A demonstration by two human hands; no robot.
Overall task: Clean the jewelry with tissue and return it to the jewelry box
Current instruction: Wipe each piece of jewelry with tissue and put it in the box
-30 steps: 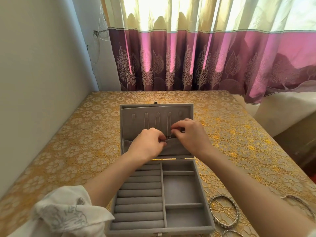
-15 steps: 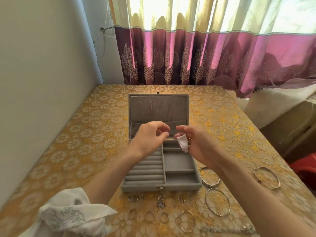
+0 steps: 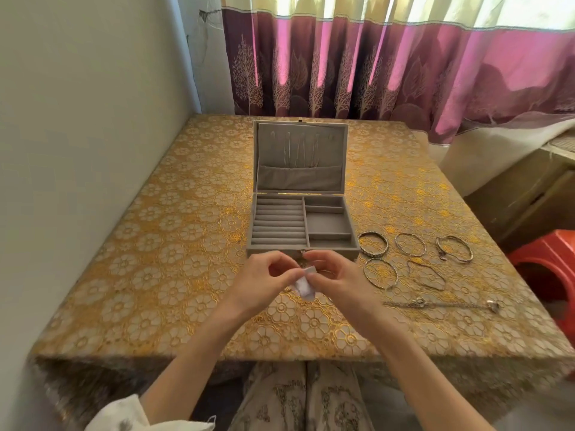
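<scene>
The grey jewelry box (image 3: 353,241) stands open in the middle of the table, its lid upright with thin necklaces hanging inside. Its ring rolls and compartments look empty. Just in front of the box, my left hand (image 3: 264,284) and my right hand (image 3: 336,283) meet above the table. Both pinch a small white tissue (image 3: 304,284) between their fingertips. Whether a small piece of jewelry sits inside the tissue is hidden. Several silver bangles (image 3: 373,246) and a chain bracelet (image 3: 435,304) lie on the cloth to the right of the box.
The table (image 3: 155,275) carries a gold floral cloth and stands against a white wall on the left. A purple curtain (image 3: 373,73) hangs behind it. A red plastic stool (image 3: 547,259) stands at the right, beside the table edge.
Both hands pulled back from the box lid toward me, bringing the tissue along. The view drew back, showing the whole table and the jewelry on the right.
</scene>
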